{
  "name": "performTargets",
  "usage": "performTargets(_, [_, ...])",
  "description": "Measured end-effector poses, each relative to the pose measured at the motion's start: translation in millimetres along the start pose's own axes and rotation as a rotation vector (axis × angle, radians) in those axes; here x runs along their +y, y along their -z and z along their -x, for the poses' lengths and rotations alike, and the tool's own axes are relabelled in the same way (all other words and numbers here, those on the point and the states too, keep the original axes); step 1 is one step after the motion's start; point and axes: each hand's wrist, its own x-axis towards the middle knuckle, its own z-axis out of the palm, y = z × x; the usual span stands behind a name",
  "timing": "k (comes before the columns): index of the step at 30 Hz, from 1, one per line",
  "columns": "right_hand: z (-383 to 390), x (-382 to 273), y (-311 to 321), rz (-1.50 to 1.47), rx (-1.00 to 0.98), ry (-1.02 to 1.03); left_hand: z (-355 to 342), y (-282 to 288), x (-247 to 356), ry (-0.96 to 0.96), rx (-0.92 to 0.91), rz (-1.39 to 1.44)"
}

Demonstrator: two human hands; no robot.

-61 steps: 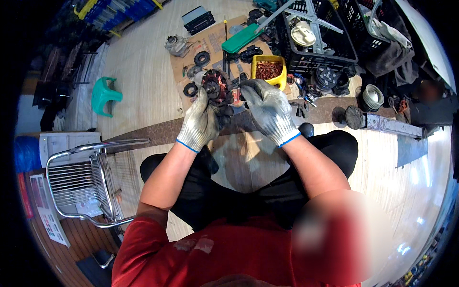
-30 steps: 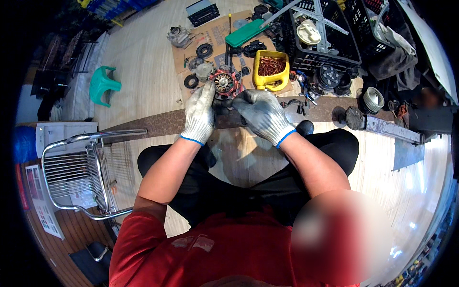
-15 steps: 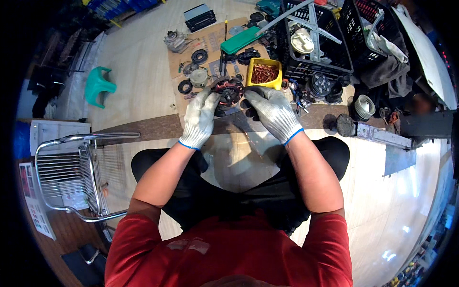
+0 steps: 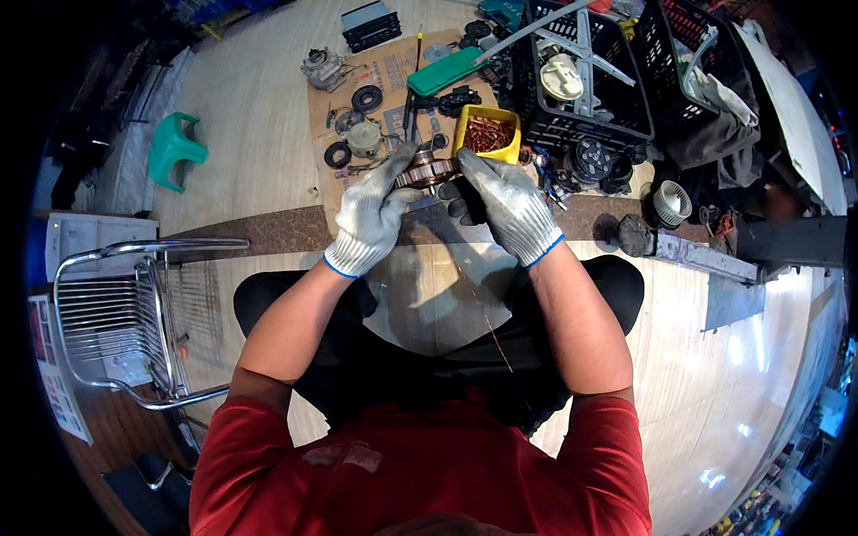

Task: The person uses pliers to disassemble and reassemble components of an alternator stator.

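Note:
Both my hands wear grey knit gloves with blue cuffs. My left hand and my right hand grip a round motor part with copper windings from either side, held out over the floor in front of my knees. A thin strand of copper wire trails down from it toward my lap. Just beyond the part stands a yellow tub filled with copper scraps.
A sheet of cardboard on the floor carries small motor parts, black rings and a green tool. Black crates with parts stand at the upper right. A metal chair is at my left, a green stool farther off.
My hands with the motor part have shifted slightly away from me and the view has tilted down; the grip on the part is the same.

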Motion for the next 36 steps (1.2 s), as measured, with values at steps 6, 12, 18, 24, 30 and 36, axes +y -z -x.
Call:
performTargets(6, [9, -20, -6, -0.085, -0.013, -0.114, 0, 6, -5, -0.166, -0.154, -0.301])
performTargets(12, [7, -12, -2, -0.246, -0.054, -0.143, -10, 11, 6, -0.214, -0.205, -0.339])
performTargets(18, [4, -12, -6, -0.297, -0.022, -0.087, -1, 2, 3, -0.012, -0.134, -0.082])
performTargets(24, [4, -11, -9, -0.239, -0.007, -0.047, -8, 4, 14, 0.335, -0.301, 0.065])
performTargets(30, [5, -12, -9, -0.26, 0.024, -0.091, -9, 7, 11, 0.348, -0.317, 0.176])
performTargets(36, [-2, 6, -8, -0.33, 0.082, -0.054, -5, 4, 2, 0.25, -0.241, 0.116])
